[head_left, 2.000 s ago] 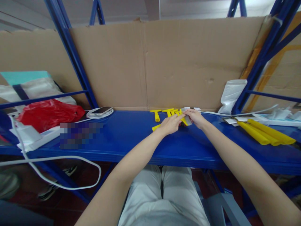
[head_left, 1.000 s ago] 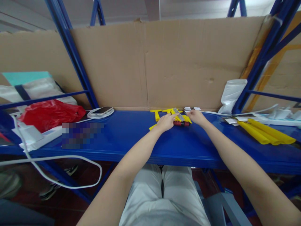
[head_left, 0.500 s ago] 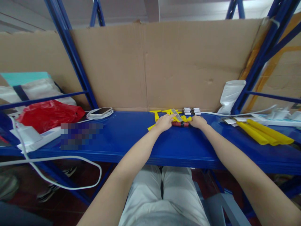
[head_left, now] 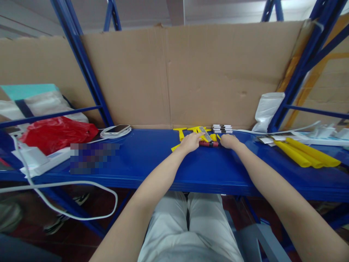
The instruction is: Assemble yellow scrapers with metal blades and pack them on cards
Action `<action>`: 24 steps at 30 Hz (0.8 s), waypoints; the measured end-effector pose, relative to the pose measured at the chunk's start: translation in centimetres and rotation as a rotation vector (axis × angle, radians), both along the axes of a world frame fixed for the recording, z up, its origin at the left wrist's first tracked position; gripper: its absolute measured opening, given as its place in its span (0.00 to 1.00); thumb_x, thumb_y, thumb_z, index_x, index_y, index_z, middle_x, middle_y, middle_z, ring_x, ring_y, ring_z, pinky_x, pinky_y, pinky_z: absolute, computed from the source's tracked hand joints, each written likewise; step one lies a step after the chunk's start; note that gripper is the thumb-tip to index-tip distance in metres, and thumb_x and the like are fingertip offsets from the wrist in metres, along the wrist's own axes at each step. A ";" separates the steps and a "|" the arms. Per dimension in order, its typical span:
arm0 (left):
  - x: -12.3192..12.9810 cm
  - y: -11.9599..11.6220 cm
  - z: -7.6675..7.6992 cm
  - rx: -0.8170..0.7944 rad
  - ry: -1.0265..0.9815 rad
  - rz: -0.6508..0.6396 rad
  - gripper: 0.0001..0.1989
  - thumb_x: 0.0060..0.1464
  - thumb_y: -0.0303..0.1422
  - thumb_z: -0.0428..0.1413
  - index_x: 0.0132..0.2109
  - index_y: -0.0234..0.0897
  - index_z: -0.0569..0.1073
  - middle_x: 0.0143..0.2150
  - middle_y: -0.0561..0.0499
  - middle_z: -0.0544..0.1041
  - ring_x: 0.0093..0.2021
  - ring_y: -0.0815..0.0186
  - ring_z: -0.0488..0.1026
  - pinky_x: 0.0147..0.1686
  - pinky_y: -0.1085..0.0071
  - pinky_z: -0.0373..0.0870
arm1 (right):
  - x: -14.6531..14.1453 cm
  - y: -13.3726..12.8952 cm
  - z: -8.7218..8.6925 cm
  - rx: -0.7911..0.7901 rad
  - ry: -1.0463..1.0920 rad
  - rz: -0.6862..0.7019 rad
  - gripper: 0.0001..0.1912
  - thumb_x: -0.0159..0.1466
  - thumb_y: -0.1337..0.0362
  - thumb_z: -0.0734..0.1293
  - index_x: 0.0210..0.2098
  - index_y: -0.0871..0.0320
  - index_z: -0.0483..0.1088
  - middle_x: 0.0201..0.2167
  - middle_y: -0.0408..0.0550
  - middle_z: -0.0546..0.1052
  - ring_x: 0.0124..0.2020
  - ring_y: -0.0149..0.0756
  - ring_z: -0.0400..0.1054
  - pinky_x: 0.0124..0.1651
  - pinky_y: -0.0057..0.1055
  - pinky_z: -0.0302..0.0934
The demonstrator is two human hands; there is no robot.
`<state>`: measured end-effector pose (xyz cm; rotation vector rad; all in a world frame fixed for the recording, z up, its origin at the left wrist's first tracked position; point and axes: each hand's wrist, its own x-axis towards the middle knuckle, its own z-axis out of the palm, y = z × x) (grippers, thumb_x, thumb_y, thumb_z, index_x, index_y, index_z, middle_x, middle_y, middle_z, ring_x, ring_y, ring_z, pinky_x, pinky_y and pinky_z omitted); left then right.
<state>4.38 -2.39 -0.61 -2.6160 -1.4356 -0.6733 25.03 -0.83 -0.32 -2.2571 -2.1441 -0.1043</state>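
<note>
My left hand (head_left: 191, 142) is closed over the pile of tools at the back of the blue shelf, its grip hidden from view. A red and black bar-shaped tool (head_left: 208, 144) runs from beside its thumb towards my right hand. Against its fingertips leans a flat grey blade (head_left: 205, 134). My right hand (head_left: 229, 141) is closed, with a slim yellow piece (head_left: 218, 137) showing at its fingertips. Behind the left hand lie yellow T-shaped tools (head_left: 181, 134). Another yellow end (head_left: 175, 148) pokes out beneath the left wrist.
White bundles with black bands (head_left: 222, 128) sit behind the right hand. Yellow sleeve-like pieces (head_left: 308, 153) lie at the right, near a white pouch (head_left: 268, 112). At left are a phone with a coiled cable (head_left: 116, 131), a red bag (head_left: 58, 134) and a power strip (head_left: 51, 162). Cardboard (head_left: 169, 76) stands behind.
My right hand has shifted very slightly, and the slim yellow piece at its fingertips shows more distinctly. My left hand stays in place.
</note>
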 end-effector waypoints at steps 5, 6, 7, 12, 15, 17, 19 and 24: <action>0.0 0.0 0.0 -0.002 0.004 -0.002 0.22 0.62 0.32 0.45 0.61 0.45 0.65 0.53 0.44 0.74 0.52 0.58 0.72 0.51 0.62 0.67 | 0.2 -0.2 0.1 0.045 0.029 -0.038 0.22 0.62 0.62 0.60 0.49 0.71 0.71 0.48 0.72 0.72 0.53 0.57 0.67 0.49 0.42 0.61; 0.0 0.0 0.0 -0.002 0.005 -0.002 0.22 0.62 0.32 0.45 0.61 0.45 0.65 0.53 0.44 0.73 0.52 0.58 0.71 0.51 0.62 0.66 | 0.2 -0.3 0.2 0.063 0.048 -0.054 0.22 0.61 0.61 0.60 0.49 0.70 0.71 0.48 0.71 0.73 0.53 0.56 0.67 0.49 0.41 0.61; 0.0 0.0 0.0 -0.002 0.005 -0.002 0.22 0.62 0.32 0.45 0.62 0.45 0.65 0.54 0.44 0.73 0.52 0.58 0.71 0.52 0.63 0.66 | 0.2 -0.4 0.2 0.087 0.071 -0.074 0.22 0.61 0.62 0.61 0.49 0.70 0.71 0.48 0.71 0.73 0.53 0.56 0.67 0.49 0.40 0.61; 0.1 0.0 0.0 0.003 0.004 -0.007 0.22 0.62 0.32 0.45 0.62 0.46 0.63 0.56 0.47 0.72 0.55 0.61 0.69 0.53 0.65 0.65 | 0.6 -0.9 0.8 0.281 0.225 -0.175 0.16 0.62 0.66 0.58 0.43 0.65 0.72 0.45 0.65 0.75 0.50 0.51 0.69 0.46 0.37 0.62; 0.1 0.1 -0.1 -0.002 -0.004 -0.018 0.22 0.62 0.32 0.45 0.62 0.45 0.63 0.57 0.47 0.72 0.55 0.61 0.69 0.53 0.65 0.65 | 1.2 -0.9 1.1 0.476 0.383 -0.205 0.12 0.62 0.66 0.59 0.39 0.62 0.71 0.44 0.63 0.75 0.48 0.49 0.69 0.45 0.36 0.62; 0.1 0.1 -0.1 -0.008 -0.009 -0.025 0.22 0.62 0.32 0.46 0.62 0.45 0.63 0.57 0.46 0.72 0.55 0.61 0.69 0.53 0.65 0.65 | 1.5 -0.7 1.2 0.607 0.536 -0.215 0.08 0.61 0.66 0.60 0.37 0.61 0.69 0.41 0.62 0.76 0.45 0.47 0.70 0.43 0.35 0.62; 0.1 0.2 -0.1 -0.012 -0.011 -0.025 0.22 0.62 0.32 0.46 0.62 0.45 0.63 0.57 0.46 0.72 0.56 0.60 0.69 0.54 0.65 0.65 | 1.7 -0.4 1.3 0.668 0.788 -0.234 0.05 0.62 0.66 0.60 0.34 0.60 0.66 0.33 0.56 0.75 0.37 0.42 0.71 0.37 0.33 0.63; 0.1 0.2 -0.1 -0.020 -0.015 -0.013 0.23 0.61 0.33 0.46 0.63 0.44 0.62 0.57 0.45 0.71 0.55 0.59 0.70 0.53 0.64 0.65 | 1.6 0.1 1.3 0.488 1.569 -0.307 0.07 0.64 0.67 0.58 0.29 0.55 0.57 0.17 0.39 0.65 0.15 0.27 0.59 0.19 0.24 0.53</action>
